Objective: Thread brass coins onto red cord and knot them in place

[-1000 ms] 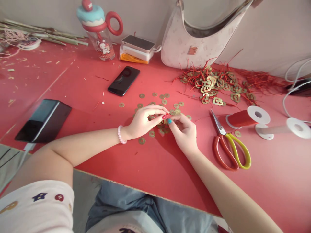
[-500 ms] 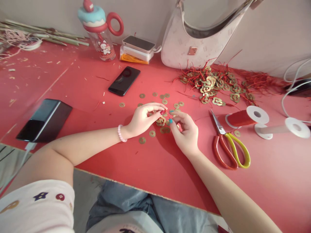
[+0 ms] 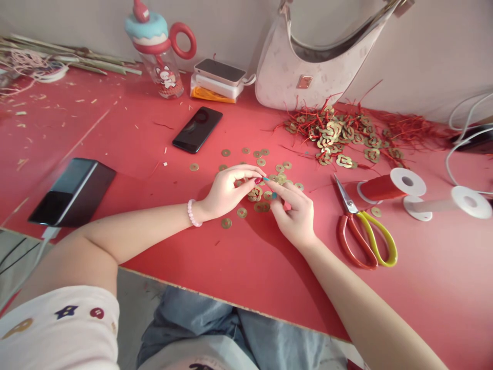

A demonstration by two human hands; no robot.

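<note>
My left hand (image 3: pixel 227 190) and my right hand (image 3: pixel 295 210) meet over a scatter of loose brass coins (image 3: pixel 265 172) on the red table (image 3: pixel 231 257). Both hands pinch with thumb and fingers curled. A small cluster of coins (image 3: pixel 254 193) lies at the left fingertips; whether it is held or just touched I cannot tell. The right fingertips press together right beside them, and what they hold is too small to make out.
A pile of coins tied with red string (image 3: pixel 339 136) lies behind, by a pale handbag (image 3: pixel 308 72). Red-and-yellow scissors (image 3: pixel 364 234), a red thread spool (image 3: pixel 389 187) and an empty spool (image 3: pixel 447 205) sit at right. A black phone (image 3: pixel 197 129), power bank (image 3: pixel 71 192) and bottle (image 3: pixel 162 56) stand left.
My fingertips parted slightly over the coins, then came together again. The right hand's fingers shifted a little left and down towards the coin cluster. The arms have stayed put.
</note>
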